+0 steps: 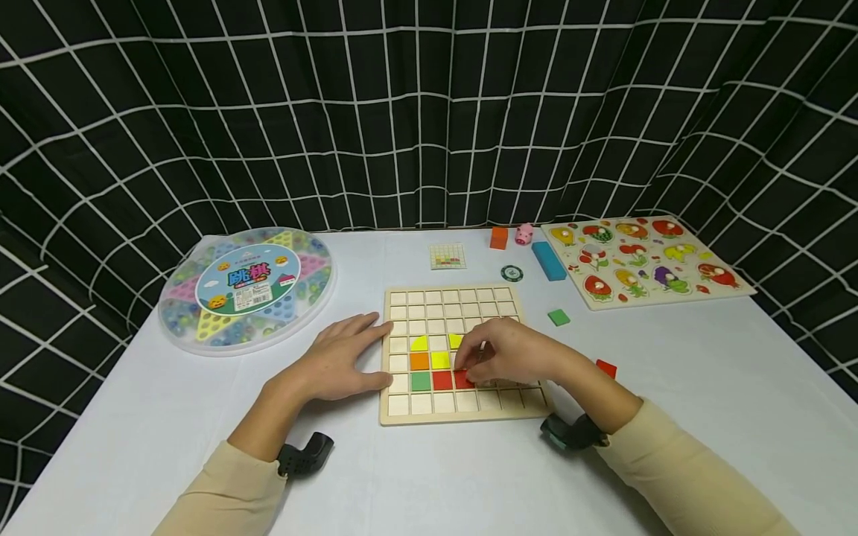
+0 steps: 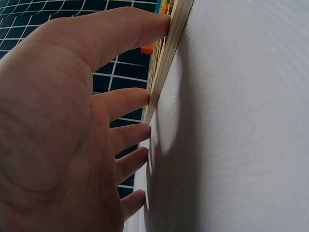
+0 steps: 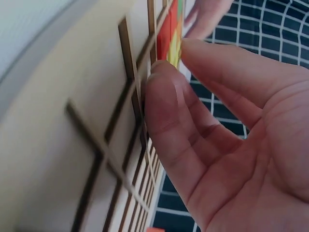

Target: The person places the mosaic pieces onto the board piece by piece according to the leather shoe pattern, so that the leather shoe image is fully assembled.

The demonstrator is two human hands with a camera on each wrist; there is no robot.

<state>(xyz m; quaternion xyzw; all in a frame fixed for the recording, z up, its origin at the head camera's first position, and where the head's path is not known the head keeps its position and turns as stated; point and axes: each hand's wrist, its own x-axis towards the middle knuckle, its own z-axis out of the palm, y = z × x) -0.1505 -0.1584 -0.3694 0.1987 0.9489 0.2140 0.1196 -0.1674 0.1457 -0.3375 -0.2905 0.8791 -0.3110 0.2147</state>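
Board [image 1: 436, 326], squarish, is lying with sides running forward; extended left fingers [image 1: 372, 335] are touching it, curled right fingers [image 1: 474, 342] overlapping red tile [image 1: 461, 380], grip unclear.

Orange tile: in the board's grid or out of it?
In. The orange tile fills one cell of the board, between grid lines, just beyond a green tile.

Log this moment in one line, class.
Left hand: touching grid board edge | right hand: at a red tile, grip unclear | orange tile: on grid board
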